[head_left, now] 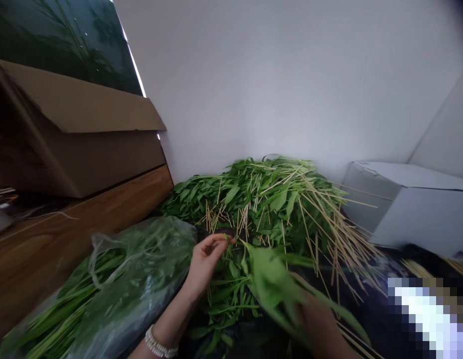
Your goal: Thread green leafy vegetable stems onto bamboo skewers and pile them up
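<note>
My left hand (209, 259), with a beaded bracelet (160, 344) at the wrist, is closed in a pinch around a small green piece of leaf. Just to its right, a leafy green stem (272, 279) slants across the middle, its broad leaves blurred by motion. My right hand (315, 314) grips this stem from behind; the leaves partly cover its fingers. Beneath both hands lie loose green leaves (234, 299) on a dark surface.
A large heap of leafy stems on thin pale sticks (276, 194) rests against the white wall. At left, a clear plastic bag (141, 279) holds long greens beside a wooden board (77, 224) and an open cardboard box (104, 144). A white box (410, 209) stands right.
</note>
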The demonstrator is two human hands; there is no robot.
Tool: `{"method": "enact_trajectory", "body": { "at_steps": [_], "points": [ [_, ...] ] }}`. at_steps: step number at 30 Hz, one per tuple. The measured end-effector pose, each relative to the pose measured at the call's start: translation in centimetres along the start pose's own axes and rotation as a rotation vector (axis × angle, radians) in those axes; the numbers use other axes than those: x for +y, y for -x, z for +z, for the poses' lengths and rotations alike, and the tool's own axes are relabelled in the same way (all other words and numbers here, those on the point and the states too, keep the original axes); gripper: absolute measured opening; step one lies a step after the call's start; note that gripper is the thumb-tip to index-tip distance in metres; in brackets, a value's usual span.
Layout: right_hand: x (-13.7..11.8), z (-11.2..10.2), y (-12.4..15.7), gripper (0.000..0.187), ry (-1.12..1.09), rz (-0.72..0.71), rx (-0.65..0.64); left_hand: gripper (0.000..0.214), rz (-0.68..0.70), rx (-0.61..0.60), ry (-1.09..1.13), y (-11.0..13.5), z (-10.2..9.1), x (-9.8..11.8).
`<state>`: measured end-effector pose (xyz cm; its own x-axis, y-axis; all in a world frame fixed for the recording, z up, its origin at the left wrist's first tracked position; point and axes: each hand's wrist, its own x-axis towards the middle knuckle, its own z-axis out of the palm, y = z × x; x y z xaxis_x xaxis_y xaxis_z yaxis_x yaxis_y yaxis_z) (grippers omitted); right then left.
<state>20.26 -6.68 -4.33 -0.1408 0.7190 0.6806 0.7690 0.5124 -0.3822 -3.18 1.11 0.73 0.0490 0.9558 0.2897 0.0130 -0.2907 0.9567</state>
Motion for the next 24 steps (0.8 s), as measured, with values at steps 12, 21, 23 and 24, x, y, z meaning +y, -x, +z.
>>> {"method": "enact_trajectory", "body": {
  "at_steps": [12, 21, 23, 24],
  "points": [
    [0.0, 0.1, 0.2, 0.033, 0.087, -0.048, -0.073, 0.033, -0.245, 0.029, 0.148, 0.2, 0.6, -1.3],
    [0.3, 0.3, 0.3, 0.034, 0.109, -0.061, -0.054, 0.031, -0.238, 0.016, 0.157, 0.2, 0.6, -1.5],
    [0.3, 0.4, 0.4, 0.034, 0.113, -0.063, -0.056, 0.031, -0.244, 0.013, 0.156, 0.2, 0.6, -1.4],
    [0.3, 0.4, 0.4, 0.034, 0.114, -0.065, -0.057, 0.031, -0.248, 0.013, 0.154, 0.2, 0.6, -1.4]
  ]
}}
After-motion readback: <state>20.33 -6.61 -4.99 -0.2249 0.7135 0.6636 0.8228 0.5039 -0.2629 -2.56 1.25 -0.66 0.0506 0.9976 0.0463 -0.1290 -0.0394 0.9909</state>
